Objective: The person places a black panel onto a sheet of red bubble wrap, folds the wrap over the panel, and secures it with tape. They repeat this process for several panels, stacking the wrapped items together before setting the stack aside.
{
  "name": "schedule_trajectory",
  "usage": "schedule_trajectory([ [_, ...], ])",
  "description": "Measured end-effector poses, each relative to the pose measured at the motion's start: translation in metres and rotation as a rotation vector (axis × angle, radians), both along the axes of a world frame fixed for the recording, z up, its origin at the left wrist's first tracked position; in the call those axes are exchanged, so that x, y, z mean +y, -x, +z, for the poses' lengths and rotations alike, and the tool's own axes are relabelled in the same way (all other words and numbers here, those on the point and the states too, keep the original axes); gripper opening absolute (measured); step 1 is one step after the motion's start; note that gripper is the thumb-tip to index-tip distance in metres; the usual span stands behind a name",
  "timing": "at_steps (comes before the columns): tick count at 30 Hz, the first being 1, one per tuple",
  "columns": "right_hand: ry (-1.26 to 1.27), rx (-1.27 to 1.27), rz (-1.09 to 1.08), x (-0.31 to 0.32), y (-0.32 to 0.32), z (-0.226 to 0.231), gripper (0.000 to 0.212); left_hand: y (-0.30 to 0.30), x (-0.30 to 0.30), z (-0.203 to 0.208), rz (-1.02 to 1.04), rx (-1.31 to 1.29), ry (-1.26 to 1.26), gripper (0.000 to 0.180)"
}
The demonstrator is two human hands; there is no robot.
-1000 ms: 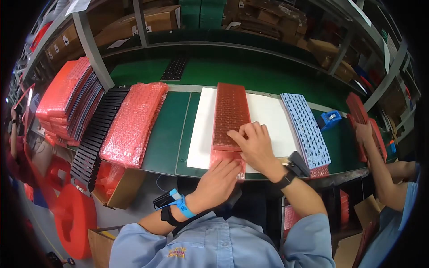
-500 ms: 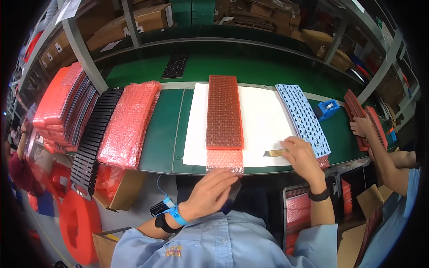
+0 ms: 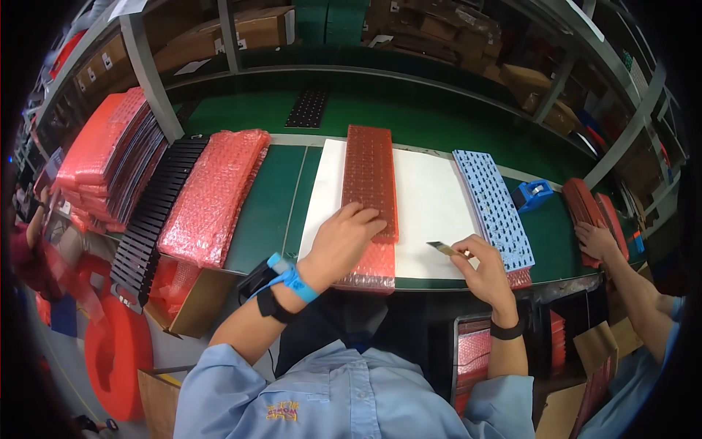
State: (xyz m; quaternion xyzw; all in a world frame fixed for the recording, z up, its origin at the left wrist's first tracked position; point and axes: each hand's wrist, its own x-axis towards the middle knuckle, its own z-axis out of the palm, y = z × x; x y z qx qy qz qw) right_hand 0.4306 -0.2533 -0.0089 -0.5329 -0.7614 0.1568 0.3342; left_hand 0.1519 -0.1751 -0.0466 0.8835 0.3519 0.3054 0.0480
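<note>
A flat board wrapped in red bubble wrap (image 3: 369, 168) lies lengthwise on a white sheet (image 3: 431, 194). A lighter flap of the wrap extends from its near end to the table edge. My left hand (image 3: 342, 240) rests on top of the near part of that board, fingers stretched over it and a little bent. Beside it on the right, my right hand (image 3: 484, 276) pinches a small utility knife (image 3: 444, 249) with a yellowish body and a dark blade pointing left, just above the sheet. To its right lies a light blue panel (image 3: 493, 205) dotted with black parts.
Red bubble-wrapped packs (image 3: 212, 197) and a black slatted panel (image 3: 157, 216) lie at left, near a tall red stack (image 3: 102, 154). A blue tape dispenser (image 3: 531, 195) stands right of the blue panel. At far right, a co-worker's hand (image 3: 596, 240) touches red packs.
My left hand has moved up from the wrap's near end onto the board. My right hand has picked up the knife from the sheet.
</note>
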Motion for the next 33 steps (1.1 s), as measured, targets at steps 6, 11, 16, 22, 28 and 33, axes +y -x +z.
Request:
schedule_trajectory([
  [6, 0.049, 0.002, 0.062, 0.019, 0.044, 0.002, 0.017, 0.0, 0.023, 0.004, 0.06, -0.057, -0.029, 0.031],
  [11, -0.171, -0.094, 0.197, 0.043, 0.071, -0.017, 0.024, 0.023, -0.066, -0.002, 0.007, -0.061, 0.003, 0.028],
  [16, -0.277, -0.199, 0.393, 0.054, 0.116, -0.023, 0.026, 0.019, -0.086, -0.029, -0.041, -0.246, -0.002, 0.029],
  [22, -0.218, -0.4, 0.205, 0.031, 0.039, -0.026, 0.03, 0.018, -0.086, -0.035, -0.011, -0.266, -0.021, 0.029],
  [28, -0.329, -0.626, -0.011, -0.006, -0.004, 0.003, 0.021, 0.015, -0.079, -0.046, -0.03, -0.28, -0.125, 0.03],
  [33, -0.361, -0.396, 0.107, 0.022, 0.036, -0.011, 0.018, 0.018, -0.124, -0.065, -0.305, -0.166, -0.05, 0.021],
])
